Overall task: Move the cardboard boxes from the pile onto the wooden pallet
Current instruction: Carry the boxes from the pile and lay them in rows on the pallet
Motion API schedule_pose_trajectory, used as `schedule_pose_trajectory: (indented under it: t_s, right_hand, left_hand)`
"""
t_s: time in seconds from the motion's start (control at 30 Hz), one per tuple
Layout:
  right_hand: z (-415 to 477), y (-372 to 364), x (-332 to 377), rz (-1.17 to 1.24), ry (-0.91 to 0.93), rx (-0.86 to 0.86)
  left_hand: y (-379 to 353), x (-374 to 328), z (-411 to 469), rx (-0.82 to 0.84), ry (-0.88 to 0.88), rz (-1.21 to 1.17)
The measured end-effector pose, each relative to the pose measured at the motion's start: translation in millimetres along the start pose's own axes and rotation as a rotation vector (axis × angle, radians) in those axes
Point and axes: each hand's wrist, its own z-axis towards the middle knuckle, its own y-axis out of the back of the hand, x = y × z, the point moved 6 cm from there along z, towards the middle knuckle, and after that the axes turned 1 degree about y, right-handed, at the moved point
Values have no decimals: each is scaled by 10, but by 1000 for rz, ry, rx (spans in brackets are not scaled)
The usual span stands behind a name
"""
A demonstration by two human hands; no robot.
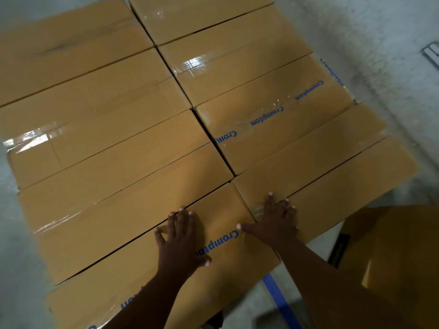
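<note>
The boxes (pixel 133 148) were tan-yellow, with blue lettering (pixel 267 116) under glossy clear tape; the floor (pixel 370 43) was pale grey, crossed by a blue stripe (pixel 280 302).

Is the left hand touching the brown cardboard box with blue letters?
Touching. The head view shows the left hand pressed flat, fingers spread, on the nearest brown cardboard box.

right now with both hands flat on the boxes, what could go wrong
1. The nearest box overhangs the stack's near edge; a careless push could tip it toward the floor.
2. The left hand has fingertips at the seam with the neighbouring box; they might get pinched.
3. The right hand rests on glossy tape and could slip.
</note>
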Motion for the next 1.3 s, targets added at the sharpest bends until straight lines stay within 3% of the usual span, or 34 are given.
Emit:
schedule_pose_trajectory:
  t_s: [0.37,0.5,0.6,0.83,1.3]
  right_hand:
    - [239,131,-153,-2,-26,-63]
    - [361,613,100,-28,-90,-343]
    - [725,1013,547,-135,136,-512]
    - [1574,1503,1171,-93,152,-164]
    - [1365,984,1378,-179,241,-125]
  left_hand:
    - [-59,-3,56,31,-19,-13]
    - [-44,-69,115,80,-6,12]
    - [33,-151,115,151,-8,19]
    - [-30,-165,206,108,-19,36]
    - [12,-108,251,7,-93,-38]
